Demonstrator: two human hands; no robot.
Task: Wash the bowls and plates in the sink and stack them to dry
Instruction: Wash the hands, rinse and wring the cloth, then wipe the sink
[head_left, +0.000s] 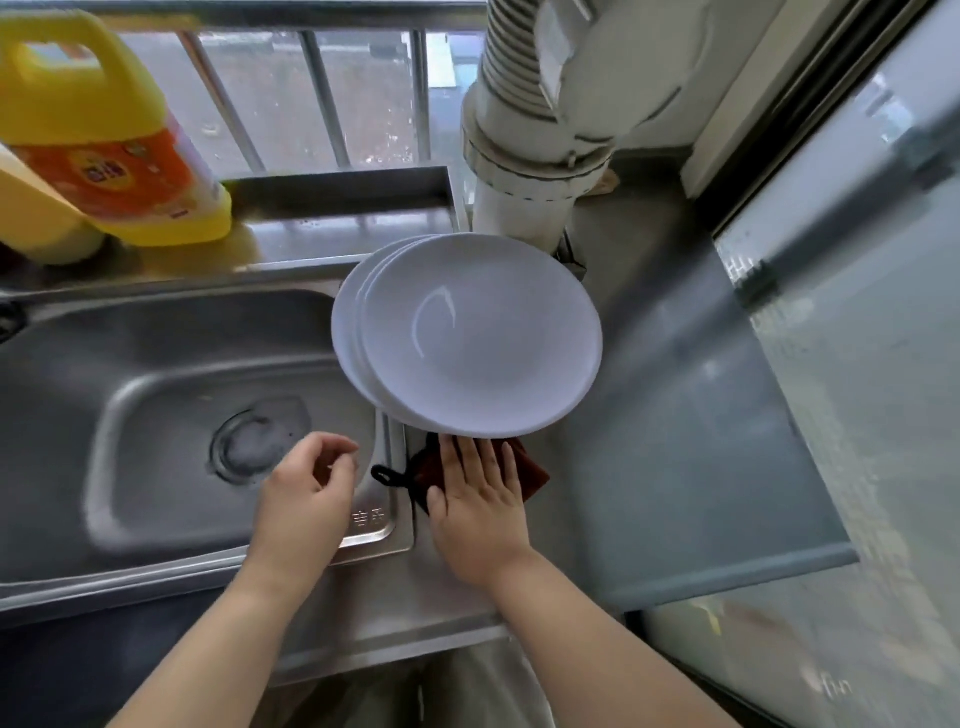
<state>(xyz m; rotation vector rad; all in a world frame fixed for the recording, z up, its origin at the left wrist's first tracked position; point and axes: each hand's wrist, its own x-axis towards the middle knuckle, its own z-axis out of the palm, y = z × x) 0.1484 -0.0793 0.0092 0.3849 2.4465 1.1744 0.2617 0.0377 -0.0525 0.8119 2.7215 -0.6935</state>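
Yellow plastic detergent jug (104, 135) with an orange label stands at the far left on the steel ledge behind the sink; the sink (171, 415) is a brushed stainless basin with rounded corners and a round drain (249, 441); above its right rim hovers the left hand (311, 488), fingers loosely curled and holding nothing; just right of the basin, smooth white bowls (478, 338), round and glossy, sit nested in a stack on the counter; below them the right hand (480, 499) lies flat, fingers straight, pressing a dark red cloth (530, 475) with a black loop (389, 475); a ribbed white pipe (530, 130) rises behind; grey counter (701, 441) spreads rightward.
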